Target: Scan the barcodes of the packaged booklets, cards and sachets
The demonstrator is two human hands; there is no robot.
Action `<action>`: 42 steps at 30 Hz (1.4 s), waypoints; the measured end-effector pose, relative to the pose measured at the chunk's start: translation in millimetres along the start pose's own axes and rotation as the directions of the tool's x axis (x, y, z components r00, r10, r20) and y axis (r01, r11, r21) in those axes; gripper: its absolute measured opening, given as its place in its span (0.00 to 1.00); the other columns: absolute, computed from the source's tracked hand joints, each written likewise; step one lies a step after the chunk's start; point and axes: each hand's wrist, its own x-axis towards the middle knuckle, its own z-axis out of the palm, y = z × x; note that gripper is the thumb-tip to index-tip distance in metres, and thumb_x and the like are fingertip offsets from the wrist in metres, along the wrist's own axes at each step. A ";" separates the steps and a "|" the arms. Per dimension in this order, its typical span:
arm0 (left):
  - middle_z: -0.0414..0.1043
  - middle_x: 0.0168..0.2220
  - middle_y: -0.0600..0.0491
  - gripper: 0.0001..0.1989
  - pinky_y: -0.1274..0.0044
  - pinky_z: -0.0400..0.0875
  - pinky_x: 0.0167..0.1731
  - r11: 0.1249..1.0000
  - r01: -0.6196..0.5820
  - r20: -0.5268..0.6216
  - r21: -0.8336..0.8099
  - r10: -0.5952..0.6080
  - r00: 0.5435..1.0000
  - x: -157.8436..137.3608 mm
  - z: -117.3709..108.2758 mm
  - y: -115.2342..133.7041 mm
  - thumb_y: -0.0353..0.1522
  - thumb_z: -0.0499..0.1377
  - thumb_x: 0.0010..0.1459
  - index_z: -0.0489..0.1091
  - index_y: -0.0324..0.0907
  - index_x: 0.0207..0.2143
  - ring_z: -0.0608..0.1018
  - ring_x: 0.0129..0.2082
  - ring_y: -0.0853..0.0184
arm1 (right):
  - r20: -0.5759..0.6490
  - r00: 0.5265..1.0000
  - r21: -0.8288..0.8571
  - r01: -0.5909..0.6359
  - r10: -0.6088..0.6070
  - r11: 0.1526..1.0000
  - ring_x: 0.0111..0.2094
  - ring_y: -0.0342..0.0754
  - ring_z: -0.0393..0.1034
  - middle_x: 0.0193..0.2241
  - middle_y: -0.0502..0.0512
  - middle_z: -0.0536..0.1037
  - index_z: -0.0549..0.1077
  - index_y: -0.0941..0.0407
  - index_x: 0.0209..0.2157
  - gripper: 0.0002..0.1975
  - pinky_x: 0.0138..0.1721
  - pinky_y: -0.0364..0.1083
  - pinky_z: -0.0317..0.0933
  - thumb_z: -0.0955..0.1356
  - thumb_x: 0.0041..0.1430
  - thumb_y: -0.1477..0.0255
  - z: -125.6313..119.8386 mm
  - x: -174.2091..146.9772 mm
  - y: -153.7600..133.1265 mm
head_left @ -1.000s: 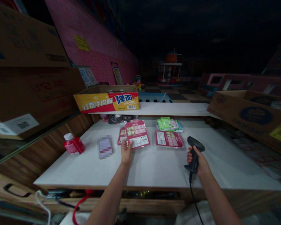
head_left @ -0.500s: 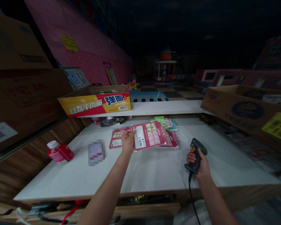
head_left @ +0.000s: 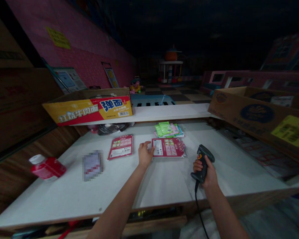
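Note:
My left hand is low over the white counter, fingers apart, at the left edge of a flat pink packet in clear wrapping. Thumb and packet edge meet or nearly meet; I cannot tell which. To the left of that hand lies another pink packet, with a printed label and small pictures. Green and pastel packets are piled just behind the right-hand packet. My right hand is closed around the handle of a dark barcode scanner, its cable hanging over the counter's front edge.
A red bottle with a white cap lies at left, near a pixelated item. Along the raised shelf stand a yellow-red noodle carton and a brown carton. Large boxes are stacked far left.
The pink packet that my left hand held raised is no longer lifted, and its fingers have spread. My right hand still grips the scanner. The view has shifted slightly right.

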 end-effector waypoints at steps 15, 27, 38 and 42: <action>0.72 0.41 0.45 0.10 0.64 0.65 0.44 0.832 -0.395 0.278 0.390 0.303 0.912 -44.8 6.4 28.2 0.39 0.63 0.54 0.76 0.44 0.37 0.69 0.44 0.54 | 0.000 1.000 0.001 0.002 -0.002 1.000 0.17 0.35 0.59 0.20 0.42 0.62 0.67 0.55 0.33 0.15 0.15 0.34 0.60 0.75 0.47 0.68 1.5 -0.2 -0.4; 0.70 0.41 0.46 0.12 0.66 0.68 0.44 0.834 -0.375 0.262 0.405 0.287 0.921 -44.7 7.1 23.3 0.39 0.64 0.54 0.74 0.42 0.39 0.70 0.43 0.57 | -0.010 1.000 0.042 -0.023 0.024 0.999 0.17 0.35 0.59 0.20 0.42 0.63 0.67 0.56 0.33 0.16 0.16 0.33 0.60 0.75 0.47 0.70 -1.0 -0.2 -1.0; 0.69 0.51 0.37 0.20 0.64 0.64 0.52 0.654 -0.066 0.072 0.753 0.018 0.997 -10.7 -72.2 -8.3 0.37 0.52 0.63 0.70 0.34 0.51 0.70 0.53 0.52 | -0.046 0.998 0.124 -0.043 0.049 0.991 0.17 0.35 0.60 0.20 0.43 0.63 0.66 0.56 0.35 0.12 0.16 0.35 0.61 0.72 0.50 0.74 -2.6 -4.0 0.1; 0.62 0.60 0.32 0.27 0.62 0.58 0.57 0.553 -0.035 0.128 0.832 -0.130 0.983 -17.1 -90.3 -24.5 0.40 0.53 0.62 0.65 0.29 0.57 0.63 0.61 0.47 | -0.056 0.998 0.100 -0.036 0.041 0.994 0.17 0.35 0.60 0.20 0.43 0.63 0.66 0.57 0.35 0.15 0.16 0.35 0.61 0.74 0.47 0.74 -3.1 -5.1 0.4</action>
